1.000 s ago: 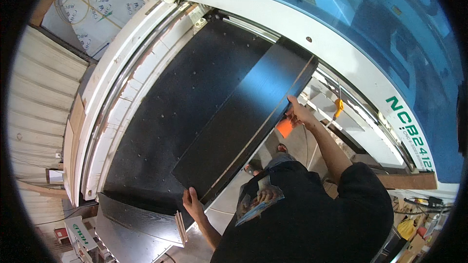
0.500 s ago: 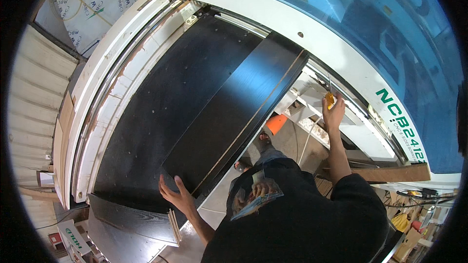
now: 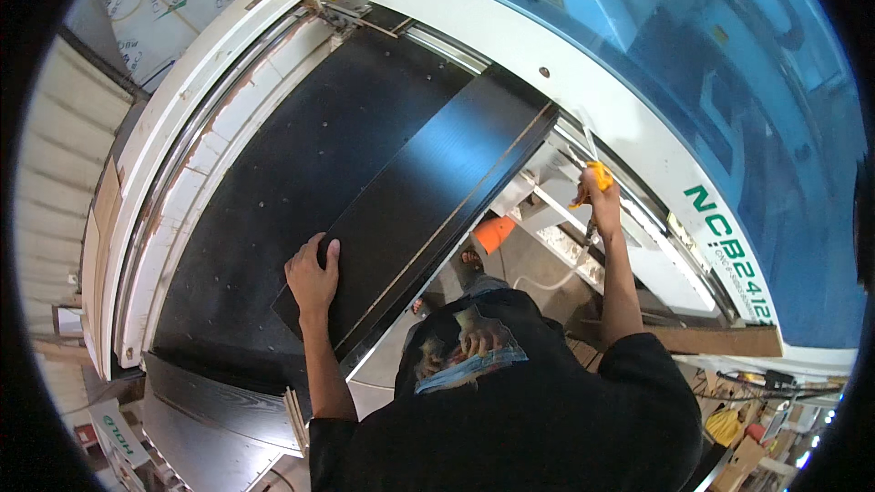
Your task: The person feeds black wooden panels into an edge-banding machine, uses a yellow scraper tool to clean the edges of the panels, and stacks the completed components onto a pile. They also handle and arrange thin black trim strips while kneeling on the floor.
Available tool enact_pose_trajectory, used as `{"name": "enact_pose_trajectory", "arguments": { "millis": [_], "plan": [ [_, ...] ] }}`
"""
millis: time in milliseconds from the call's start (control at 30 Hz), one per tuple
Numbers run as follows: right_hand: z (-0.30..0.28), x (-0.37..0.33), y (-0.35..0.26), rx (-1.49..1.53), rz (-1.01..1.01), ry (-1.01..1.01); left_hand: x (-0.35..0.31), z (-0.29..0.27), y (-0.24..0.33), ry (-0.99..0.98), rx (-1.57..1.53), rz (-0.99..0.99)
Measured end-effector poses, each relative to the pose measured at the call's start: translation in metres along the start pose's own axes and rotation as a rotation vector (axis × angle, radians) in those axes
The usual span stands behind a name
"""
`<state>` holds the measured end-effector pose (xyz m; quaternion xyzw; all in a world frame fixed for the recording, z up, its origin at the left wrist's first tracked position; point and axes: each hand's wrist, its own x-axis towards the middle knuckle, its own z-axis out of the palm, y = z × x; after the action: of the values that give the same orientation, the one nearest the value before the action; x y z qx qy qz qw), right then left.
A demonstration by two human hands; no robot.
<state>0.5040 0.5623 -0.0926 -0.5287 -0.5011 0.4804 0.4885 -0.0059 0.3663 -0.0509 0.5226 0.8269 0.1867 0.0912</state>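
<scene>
A long black wood-grain panel [image 3: 428,182] lies slantwise on the black machine bed [image 3: 246,210]. My left hand [image 3: 313,278] is at the panel's left edge near its lower end, fingers curled over the edge and thumb on the panel's top. Beyond the panel's right side, my right hand [image 3: 597,203] is closed around a yellow air blow gun [image 3: 600,175]. Its thin nozzle points up toward the machine's white frame, and a pale hose [image 3: 556,284] hangs below my hand.
A white machine beam with a blue cover [image 3: 693,82] arches over the far side. Rails [image 3: 647,219] run at the right. Black boards [image 3: 219,410] stand at the lower left. An orange cone-like object [image 3: 493,234] is down by my feet.
My left hand has moved from above the panel's lower end up onto its left edge, and its fingers have curled. My right hand has turned the blow gun, and the view has shifted.
</scene>
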Motion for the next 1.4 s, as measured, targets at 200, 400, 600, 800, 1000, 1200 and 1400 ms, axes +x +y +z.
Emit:
{"name": "enact_pose_trajectory", "arguments": {
  "millis": [200,400,600,800,1000,1200,1400],
  "plan": [
    [0.049,-0.064,-0.035,-0.515,0.332,-0.683,0.001,0.001,-0.001,0.084,-0.006,0.066],
    [0.032,-0.088,-0.005,-0.307,0.332,-0.712,0.0,-0.003,-0.005,0.091,-0.085,0.078],
    [-0.044,-0.057,0.015,-0.045,0.328,-0.226,0.003,-0.006,-0.003,0.065,-0.094,0.057],
    [0.018,-0.089,-0.004,-0.109,0.537,-0.8,0.002,-0.005,-0.005,0.087,-0.083,0.05],
    [-0.004,-0.081,0.017,-0.066,0.353,-0.214,0.004,-0.004,-0.008,0.045,-0.067,0.046],
    [0.002,-0.074,0.009,0.023,0.178,-0.343,0.045,0.006,0.038,-0.109,-0.197,0.101],
    [0.092,-0.049,0.031,-0.088,0.144,-0.445,0.144,0.076,0.132,-0.227,-0.233,0.222]
  ]
}}
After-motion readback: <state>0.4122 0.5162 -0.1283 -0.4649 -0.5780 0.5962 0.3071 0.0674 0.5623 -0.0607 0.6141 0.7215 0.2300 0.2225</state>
